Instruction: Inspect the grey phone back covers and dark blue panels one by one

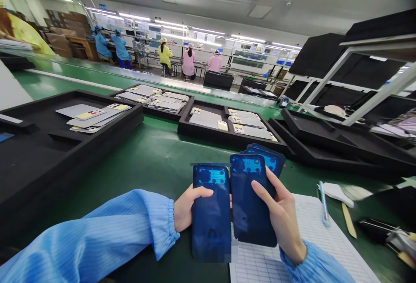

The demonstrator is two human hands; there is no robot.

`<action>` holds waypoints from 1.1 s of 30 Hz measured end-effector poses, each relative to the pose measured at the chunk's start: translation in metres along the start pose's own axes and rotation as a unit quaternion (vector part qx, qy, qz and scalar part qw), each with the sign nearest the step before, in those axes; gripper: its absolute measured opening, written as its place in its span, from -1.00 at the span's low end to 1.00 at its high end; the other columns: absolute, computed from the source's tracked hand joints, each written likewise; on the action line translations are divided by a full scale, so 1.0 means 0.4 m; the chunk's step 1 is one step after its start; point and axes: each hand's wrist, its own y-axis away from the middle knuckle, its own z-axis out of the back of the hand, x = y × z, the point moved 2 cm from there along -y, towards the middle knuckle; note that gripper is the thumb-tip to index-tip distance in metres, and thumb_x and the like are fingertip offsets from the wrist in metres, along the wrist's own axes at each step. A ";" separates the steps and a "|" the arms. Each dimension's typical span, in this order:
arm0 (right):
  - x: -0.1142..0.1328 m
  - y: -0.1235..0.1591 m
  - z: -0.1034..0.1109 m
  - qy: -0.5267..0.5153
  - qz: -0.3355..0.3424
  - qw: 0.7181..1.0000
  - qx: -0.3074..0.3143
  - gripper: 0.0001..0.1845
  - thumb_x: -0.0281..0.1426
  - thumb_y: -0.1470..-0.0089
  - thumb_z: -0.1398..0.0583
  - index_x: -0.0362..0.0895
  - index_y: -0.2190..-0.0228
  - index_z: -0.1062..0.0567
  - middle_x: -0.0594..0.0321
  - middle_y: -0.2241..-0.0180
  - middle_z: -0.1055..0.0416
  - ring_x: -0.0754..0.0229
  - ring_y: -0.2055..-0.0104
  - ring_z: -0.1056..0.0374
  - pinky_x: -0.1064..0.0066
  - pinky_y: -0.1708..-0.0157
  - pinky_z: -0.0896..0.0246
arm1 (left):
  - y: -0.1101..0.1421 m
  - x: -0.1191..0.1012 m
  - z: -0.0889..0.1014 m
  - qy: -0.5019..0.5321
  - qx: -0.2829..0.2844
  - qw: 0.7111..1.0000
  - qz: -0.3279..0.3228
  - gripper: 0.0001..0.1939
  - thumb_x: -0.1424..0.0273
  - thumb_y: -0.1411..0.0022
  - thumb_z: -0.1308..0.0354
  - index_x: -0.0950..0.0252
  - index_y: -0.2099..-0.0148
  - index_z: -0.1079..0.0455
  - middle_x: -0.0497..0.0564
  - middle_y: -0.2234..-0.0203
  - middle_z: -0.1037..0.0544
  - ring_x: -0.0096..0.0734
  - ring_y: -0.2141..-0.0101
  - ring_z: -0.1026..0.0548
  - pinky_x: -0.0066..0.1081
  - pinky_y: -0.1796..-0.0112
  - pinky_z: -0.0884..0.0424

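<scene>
My left hand (188,207) grips a dark blue phone back panel (210,218) by its left side, thumb across the front. Bright blue patches and round camera holes show near its top. Beside it, my right hand (284,213) is closed round a second dark blue panel (248,205), with more panels (276,160) fanned out behind it. The two front panels stand almost side by side, both tilted up toward me. Fingers behind the panels are mostly hidden. Below them lies a ruled paper sheet (312,239) on the green table (156,157).
Black trays (107,144) with grey phone panels (89,116) stand to the left and ahead (203,132). More black trays (325,144) are stacked at right. A pen (324,205) and a wooden stick (349,220) lie near the paper. Several people sit at far benches.
</scene>
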 end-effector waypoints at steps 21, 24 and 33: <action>-0.008 0.025 -0.030 0.105 0.058 0.978 0.173 -0.69 -0.27 -0.11 -0.04 0.06 0.10 -0.40 0.32 0.02 -0.35 0.08 -0.06 -0.20 0.25 -0.05 -0.06 | -0.004 0.002 0.010 -0.047 -0.017 0.997 -0.066 -0.63 0.51 0.02 -0.21 0.34 0.10 -0.32 0.09 0.31 -0.56 -0.25 0.25 -0.51 -0.21 0.10 -0.35; -0.011 0.026 -0.037 0.115 0.058 0.978 0.161 -0.69 -0.25 -0.10 -0.05 0.05 0.11 -0.40 0.30 0.04 -0.36 0.08 -0.03 -0.22 0.24 -0.03 -0.09 | -0.007 0.005 0.013 -0.072 -0.021 0.994 -0.081 -0.62 0.45 0.03 -0.25 0.33 0.10 -0.32 0.09 0.29 -0.56 -0.26 0.23 -0.50 -0.24 0.11 -0.35; -0.029 0.043 -0.054 0.106 0.040 0.980 0.164 -0.53 -0.25 0.16 -0.28 -0.01 0.13 -0.42 0.23 0.15 -0.43 0.02 0.12 -0.35 0.23 0.14 -0.29 | -0.004 0.013 0.011 -0.116 0.068 0.983 -0.126 -0.62 0.43 -0.01 -0.23 0.30 0.07 -0.34 0.08 0.25 -0.54 -0.25 0.21 -0.48 -0.25 0.11 -0.35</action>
